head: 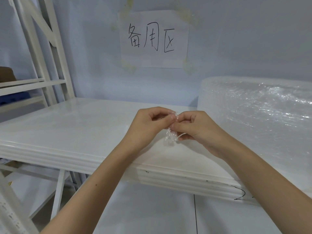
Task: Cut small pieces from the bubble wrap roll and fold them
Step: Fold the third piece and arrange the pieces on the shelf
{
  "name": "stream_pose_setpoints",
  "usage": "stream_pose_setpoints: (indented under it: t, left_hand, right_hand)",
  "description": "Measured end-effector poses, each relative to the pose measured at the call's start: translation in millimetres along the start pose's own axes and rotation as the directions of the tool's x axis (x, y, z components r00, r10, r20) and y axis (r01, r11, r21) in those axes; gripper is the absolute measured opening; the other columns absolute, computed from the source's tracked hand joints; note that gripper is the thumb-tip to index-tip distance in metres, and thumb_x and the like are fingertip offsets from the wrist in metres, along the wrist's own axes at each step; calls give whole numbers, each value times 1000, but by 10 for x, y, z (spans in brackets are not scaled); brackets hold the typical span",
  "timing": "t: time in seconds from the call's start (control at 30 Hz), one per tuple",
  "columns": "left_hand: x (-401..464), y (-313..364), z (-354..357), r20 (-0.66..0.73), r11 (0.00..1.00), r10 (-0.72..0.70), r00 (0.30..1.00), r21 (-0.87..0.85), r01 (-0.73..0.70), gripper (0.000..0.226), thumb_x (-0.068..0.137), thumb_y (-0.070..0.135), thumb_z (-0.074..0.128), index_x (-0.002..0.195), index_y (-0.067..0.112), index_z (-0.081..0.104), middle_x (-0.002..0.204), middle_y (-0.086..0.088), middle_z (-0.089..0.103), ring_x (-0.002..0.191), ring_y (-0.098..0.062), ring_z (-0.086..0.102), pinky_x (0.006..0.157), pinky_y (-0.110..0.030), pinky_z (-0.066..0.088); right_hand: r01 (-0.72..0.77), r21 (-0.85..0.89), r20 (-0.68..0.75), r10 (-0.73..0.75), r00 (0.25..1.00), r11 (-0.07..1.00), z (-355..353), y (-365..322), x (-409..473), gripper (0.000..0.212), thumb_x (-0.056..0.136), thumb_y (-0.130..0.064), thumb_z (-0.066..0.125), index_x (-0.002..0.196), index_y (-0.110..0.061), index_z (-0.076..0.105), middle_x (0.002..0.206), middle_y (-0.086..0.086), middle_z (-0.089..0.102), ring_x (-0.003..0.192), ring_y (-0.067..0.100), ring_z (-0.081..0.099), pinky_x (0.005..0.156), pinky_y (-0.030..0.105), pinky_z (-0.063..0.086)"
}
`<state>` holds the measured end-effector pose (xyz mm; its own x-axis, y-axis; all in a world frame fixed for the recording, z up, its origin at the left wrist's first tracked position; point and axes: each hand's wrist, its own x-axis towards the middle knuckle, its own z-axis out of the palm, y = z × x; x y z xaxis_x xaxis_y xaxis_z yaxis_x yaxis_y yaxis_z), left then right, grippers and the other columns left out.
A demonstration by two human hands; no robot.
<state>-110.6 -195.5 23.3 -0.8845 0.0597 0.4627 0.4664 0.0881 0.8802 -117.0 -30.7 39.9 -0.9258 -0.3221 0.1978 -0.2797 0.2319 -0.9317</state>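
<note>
- Pale blue wall [236, 39] is filling the background, with a white paper sign [154, 38] taped on it, three handwritten black characters showing.
- White desk [76, 125] is running across the middle of the view, its front edge carrying a few black marker scribbles toward the right.
- White metal shelving rack [50, 65] is standing at the left, with something brown and something blue sitting on its shelves, too cut off to name.
- Big bubble wrap roll [256, 119] is lying on the desk's right side, up against the wall.
- Both hands are hovering over the desk, just left of the roll, meeting at a small bubble wrap piece [170, 136].
- Left hand [148, 123] is pinching the top part of the piece, thumb and fingertips closed on it.
- Right hand [197, 128] is pinching it right beside the left, thumb and forefinger tight on the same spot; its grip is also curling around something thin and white lower down, can't tell what.
- Piece itself is hanging crumpled below the fingers, off the desk surface.
</note>
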Motion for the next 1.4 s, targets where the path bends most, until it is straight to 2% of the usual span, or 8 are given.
stream_pose_setpoints:
  t: [0.17, 0.33, 0.53, 0.83, 1.0, 1.13, 1.3, 1.4]
  left_hand:
    - [13, -16, -10, -12, 1000, -2, 1000, -13, 2, 13, 89, 5, 67, 98, -2, 73, 95, -13, 76, 83, -19, 72, 84, -30, 59]
    - [13, -9, -20, -48, 999, -5, 999, -50, 3, 11, 89, 5, 67, 97, 0, 74, 90, -5, 75, 76, -11, 67, 80, -24, 57]
    - [13, -8, -35, -90, 997, -4, 996, -71, -2, 16, 88, 9, 69, 103, 5, 73, 84, 0, 71, 74, -10, 65, 80, -23, 57]
    - [29, -19, -64, -127, 996, -15, 992, -84, 4, 12, 88, 8, 69, 98, 3, 74, 86, 0, 74, 75, -8, 66, 77, -22, 55]
    - [27, -25, -58, -116, 997, -14, 993, -76, 5, 12, 89, 8, 69, 99, 3, 74, 85, -2, 74, 76, -9, 66, 79, -24, 56]
    - [24, -26, -56, -112, 997, -13, 994, -79, 4, 12, 89, 7, 68, 98, 3, 74, 94, -12, 76, 85, -18, 70, 88, -35, 58]
    - [12, -22, -51, -106, 998, -7, 994, -65, 0, 12, 90, 7, 68, 99, 2, 74, 96, -12, 76, 85, -16, 70, 86, -31, 58]
    - [5, -13, -47, -103, 998, -5, 995, -70, -3, 12, 90, 6, 67, 99, 2, 73, 95, -13, 75, 84, -16, 71, 85, -29, 58]
  right_hand:
    - [-4, -4, -3, 3, 1000, 1000, -2, 4, 1, 15, 82, -13, 73, 85, 1, 71, 73, 5, 65, 63, 12, 59, 67, 25, 54]
    - [-25, -7, 13, 26, 1000, 1000, 3, -3, -19, 8, 83, -14, 74, 81, -6, 74, 75, 4, 70, 66, 12, 62, 67, 25, 55]
    - [-31, 7, 23, 31, 999, 999, 17, -18, -42, 12, 84, -9, 72, 87, 2, 74, 72, 5, 71, 65, 14, 62, 63, 22, 55]
    - [-44, 11, 41, 43, 998, 999, 19, -4, -41, 10, 83, -9, 73, 85, 1, 74, 68, -1, 72, 65, 13, 62, 66, 24, 56]
    - [-48, 9, 44, 47, 998, 999, 27, -6, -47, 17, 82, -14, 74, 92, 0, 72, 80, 11, 71, 69, 15, 62, 71, 27, 57]
    - [-21, 44, -1, 21, 1000, 999, 22, -2, -28, 24, 82, -23, 74, 103, -12, 70, 94, 8, 74, 75, 15, 66, 80, 32, 56]
    - [16, 50, 7, -17, 1000, 999, 21, 0, -31, 13, 86, -15, 71, 90, -3, 72, 75, 4, 68, 69, 15, 63, 79, 33, 56]
    - [16, 60, 2, -16, 1000, 998, 14, 6, -24, 13, 86, -11, 70, 91, 1, 72, 72, 5, 68, 67, 17, 61, 76, 32, 56]
